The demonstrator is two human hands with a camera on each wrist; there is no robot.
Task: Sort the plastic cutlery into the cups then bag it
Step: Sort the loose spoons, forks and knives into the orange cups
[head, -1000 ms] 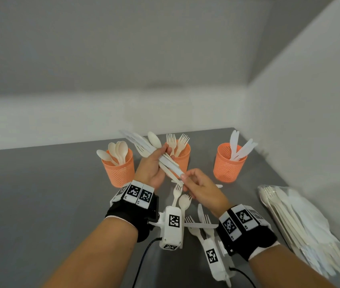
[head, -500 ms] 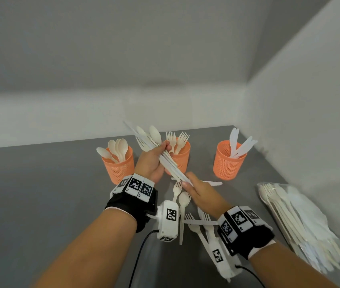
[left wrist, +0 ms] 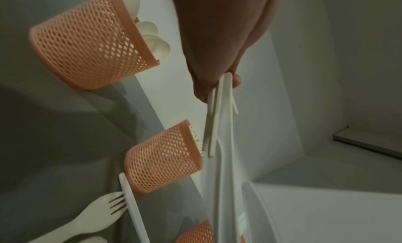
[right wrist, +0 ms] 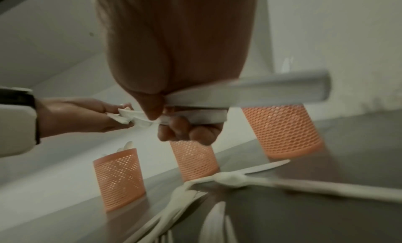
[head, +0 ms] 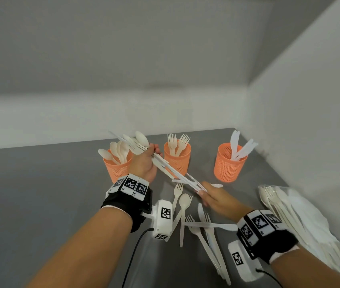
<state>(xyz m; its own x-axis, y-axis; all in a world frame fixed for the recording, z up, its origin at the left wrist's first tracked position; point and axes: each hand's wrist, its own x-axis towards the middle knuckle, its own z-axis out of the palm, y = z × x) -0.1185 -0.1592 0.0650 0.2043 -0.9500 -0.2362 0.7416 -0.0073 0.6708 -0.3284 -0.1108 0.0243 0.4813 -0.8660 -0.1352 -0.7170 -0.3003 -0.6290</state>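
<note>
Between the two hands, above the grey table [head: 40, 204], a mixed bundle of cutlery [head: 171, 169] slants from upper left to lower right. The left hand [head: 144, 163] has its fingers curled round the bundle just below the spoon bowls and fork heads, which fan out above the fist. The right hand [head: 214, 197] pinches the handle ends between thumb and fingers; the right wrist view shows the flat handles clamped there.

The pieces are thin, cream-white plastic with flat, narrow handles. They look very light and fairly stiff, though likely to flex or snap if bent hard. Smooth handles stacked together will probably slide against each other, so pulling one out calls for a firm pinch on that handle alone while the other hand keeps the rest tight. The handle is the sensible place to hold; tines and blades would catch in the mesh.

Three orange mesh cups stand in a row at the back: the spoon cup [head: 119, 169], the fork cup [head: 178, 161], and the knife cup [head: 229, 163]. More loose cutlery [head: 204, 227] lies on the table below the hands, and a clear bag [head: 310, 221] with cutlery inside sits at the right.
</note>
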